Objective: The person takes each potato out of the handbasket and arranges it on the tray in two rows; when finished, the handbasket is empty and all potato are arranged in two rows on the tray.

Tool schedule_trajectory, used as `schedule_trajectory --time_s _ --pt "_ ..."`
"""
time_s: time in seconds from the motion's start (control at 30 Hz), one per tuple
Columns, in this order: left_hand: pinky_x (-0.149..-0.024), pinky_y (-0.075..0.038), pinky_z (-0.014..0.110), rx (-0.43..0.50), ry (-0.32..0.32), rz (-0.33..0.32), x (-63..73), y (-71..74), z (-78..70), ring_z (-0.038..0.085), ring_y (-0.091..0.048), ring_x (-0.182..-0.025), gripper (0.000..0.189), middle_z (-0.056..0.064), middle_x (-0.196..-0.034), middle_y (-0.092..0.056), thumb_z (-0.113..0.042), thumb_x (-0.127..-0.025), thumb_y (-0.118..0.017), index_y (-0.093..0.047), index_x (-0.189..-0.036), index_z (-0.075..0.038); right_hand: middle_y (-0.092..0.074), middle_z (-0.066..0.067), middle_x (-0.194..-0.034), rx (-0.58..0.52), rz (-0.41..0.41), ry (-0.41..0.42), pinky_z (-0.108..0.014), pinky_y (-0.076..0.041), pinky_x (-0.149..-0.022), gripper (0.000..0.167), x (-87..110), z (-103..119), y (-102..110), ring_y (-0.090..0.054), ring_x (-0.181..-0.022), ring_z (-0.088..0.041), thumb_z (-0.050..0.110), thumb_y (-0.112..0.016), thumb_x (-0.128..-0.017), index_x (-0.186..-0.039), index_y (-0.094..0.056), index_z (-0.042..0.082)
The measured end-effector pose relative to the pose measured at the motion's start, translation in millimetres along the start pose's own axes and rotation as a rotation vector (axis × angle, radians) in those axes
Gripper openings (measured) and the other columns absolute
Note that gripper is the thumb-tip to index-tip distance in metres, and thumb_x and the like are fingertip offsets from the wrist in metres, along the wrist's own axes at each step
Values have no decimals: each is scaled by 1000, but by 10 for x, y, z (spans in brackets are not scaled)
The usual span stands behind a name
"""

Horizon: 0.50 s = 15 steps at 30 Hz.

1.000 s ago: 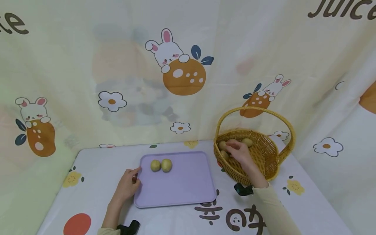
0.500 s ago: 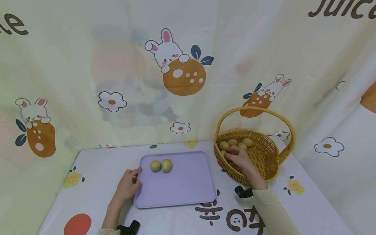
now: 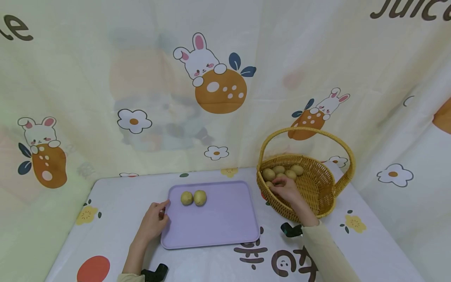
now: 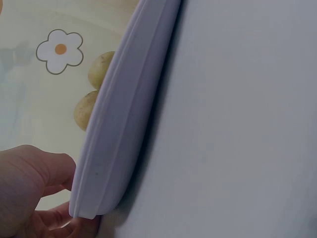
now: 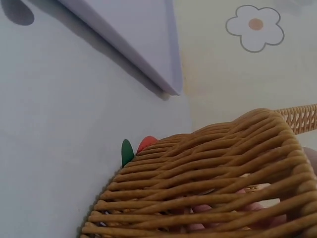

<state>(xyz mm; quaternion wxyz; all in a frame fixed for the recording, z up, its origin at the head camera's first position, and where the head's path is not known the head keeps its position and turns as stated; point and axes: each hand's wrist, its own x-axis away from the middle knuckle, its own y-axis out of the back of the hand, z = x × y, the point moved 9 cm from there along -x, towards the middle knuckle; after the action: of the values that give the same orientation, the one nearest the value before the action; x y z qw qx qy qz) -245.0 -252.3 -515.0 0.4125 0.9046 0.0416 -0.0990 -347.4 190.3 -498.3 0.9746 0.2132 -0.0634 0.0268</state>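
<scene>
In the head view, my left hand (image 3: 154, 220) holds the left edge of a lilac tray (image 3: 225, 219), its thumb at the rim. In the left wrist view, fingers curl beside the corner of the tray (image 4: 116, 124). Two potatoes (image 3: 200, 198) lie side by side on the tray near its far left. My right hand (image 3: 287, 190) is inside a wicker basket (image 3: 322, 192), its thumb and finger bent about a potato (image 3: 269, 184) at the near left wall. Several other potatoes (image 3: 269, 174) lie beyond it. The basket (image 5: 213, 173) largely hides that hand in the right wrist view.
The basket's tall arched handle (image 3: 306, 131) rises over its opening. Behind the table hangs a curtain (image 3: 158, 78) printed with rabbits and flowers. A patterned white cloth (image 3: 116, 219) covers the table, and the tray stands left of the basket.
My right hand has shifted slightly down and back within the basket, uncovering potatoes near its far wall. My left hand and the two potatoes on the tray stay in place.
</scene>
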Motion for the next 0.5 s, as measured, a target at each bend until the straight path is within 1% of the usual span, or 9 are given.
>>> schedule_trajectory --time_s 0.1,0.27,0.4,0.5 --pt "-74 -48 39 0 41 41 -9 -16 20 21 -58 -81 50 19 -102 -57 5 -81 -62 -58 -130 8 -64 -10 -84 -4 5 -24 -24 -49 -60 32 -10 -18 -3 -59 -69 -8 2 -67 -87 -112 -56 -15" --pt "-74 -48 38 -2 40 42 -14 -13 13 21 -57 -81 50 19 -101 -57 5 -81 -62 -58 -130 8 -67 -12 -85 18 12 -31 -24 -49 -60 36 -24 -31 -15 -60 -69 -9 3 -66 -88 -116 -55 -15" --pt "-74 -48 38 -3 42 47 -9 -16 17 21 -57 -81 50 19 -102 -57 5 -81 -61 -58 -131 8 -67 -10 -84 25 19 -31 -24 -49 -59 37 -17 -29 -23 -60 -68 -8 3 -65 -88 -119 -56 -16" --pt "-73 -48 37 -2 41 47 -8 -18 20 21 -57 -81 50 20 -102 -57 5 -81 -62 -58 -130 8 -67 -9 -83 20 24 -11 -24 -50 -60 38 7 5 -18 -60 -67 -7 3 -65 -89 -120 -55 -18"
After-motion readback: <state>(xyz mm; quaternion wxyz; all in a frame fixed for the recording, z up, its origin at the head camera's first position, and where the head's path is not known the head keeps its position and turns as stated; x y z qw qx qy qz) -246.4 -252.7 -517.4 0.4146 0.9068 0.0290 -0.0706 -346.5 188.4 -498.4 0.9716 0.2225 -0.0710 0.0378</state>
